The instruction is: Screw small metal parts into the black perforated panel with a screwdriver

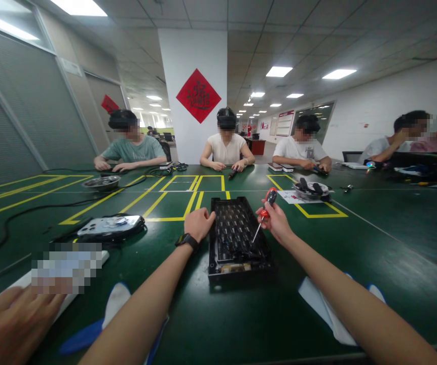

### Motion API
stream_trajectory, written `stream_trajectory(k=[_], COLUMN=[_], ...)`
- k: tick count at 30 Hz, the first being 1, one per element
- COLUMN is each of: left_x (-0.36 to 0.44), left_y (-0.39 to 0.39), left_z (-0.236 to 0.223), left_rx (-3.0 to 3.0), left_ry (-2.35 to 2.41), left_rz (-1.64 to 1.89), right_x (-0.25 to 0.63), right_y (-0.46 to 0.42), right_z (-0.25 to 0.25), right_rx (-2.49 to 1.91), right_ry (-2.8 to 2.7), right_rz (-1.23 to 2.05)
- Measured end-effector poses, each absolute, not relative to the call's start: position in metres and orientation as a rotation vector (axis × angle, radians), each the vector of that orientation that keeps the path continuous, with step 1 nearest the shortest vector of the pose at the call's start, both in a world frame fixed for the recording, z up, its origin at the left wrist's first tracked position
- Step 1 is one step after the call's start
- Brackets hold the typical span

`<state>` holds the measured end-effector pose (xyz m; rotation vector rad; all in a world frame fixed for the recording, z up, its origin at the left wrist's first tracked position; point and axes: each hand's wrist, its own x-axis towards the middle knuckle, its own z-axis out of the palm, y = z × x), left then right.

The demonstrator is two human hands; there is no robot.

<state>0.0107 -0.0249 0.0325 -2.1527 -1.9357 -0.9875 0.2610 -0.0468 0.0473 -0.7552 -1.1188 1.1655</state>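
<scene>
Surface: green table (241, 314), glossy, marked w/ yellow tape (165, 219) in rectangles. Room: office type; white pillar (169, 61) at far centre bears red diamond sign (198, 96); lit ceiling panels (279, 71) above. Three co-workers sit along far side; more people at far R.

Containers: black case (212, 243), open-topped, lies approx. centre of table, nr side, between the person's hands; rows of small shiny parts inside, exact type unclear. Metal dish at far R holds dark items (319, 188); second metal bowl (100, 183) at far L, contents unclear.

Hands: R hand (277, 223) grasps screwdriver (270, 195), red/blk handle, shaft slanting down to R part of case; tip contact can't be confirmed. L hand (199, 224), w/ dark wristband (187, 241), sits at L rim of case, fingers curled; can't tell if gripping. Co-worker's hand (16, 322) at nr L.
</scene>
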Motion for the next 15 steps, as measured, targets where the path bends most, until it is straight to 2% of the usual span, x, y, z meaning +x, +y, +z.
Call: stream_trajectory(k=[2, 5, 8, 15], left_x=[0.018, 0.031, 0.041, 0.046], left_y=[-0.026, -0.028, -0.032, -0.044], left_z=[0.035, 0.036, 0.035, 0.043], left_rx=[-2.202, -2.618, -3.014, -3.12], left_ry=[-1.824, -1.632, -1.392, -1.124], left_rz=[-1.154, -1.241, -1.091, -0.851], right_x=[0.263, 0.263, 0.263, 0.258], right_y=[-0.045, -0.045, -0.045, -0.046], right_z=[0.047, 0.048, 0.048, 0.047], right_rx=[-0.73, -0.695, -0.661, -0.585], right_ry=[-1.053, -0.973, -0.921, -0.907], right_rz=[1.167, 1.166, 1.175, 1.2])
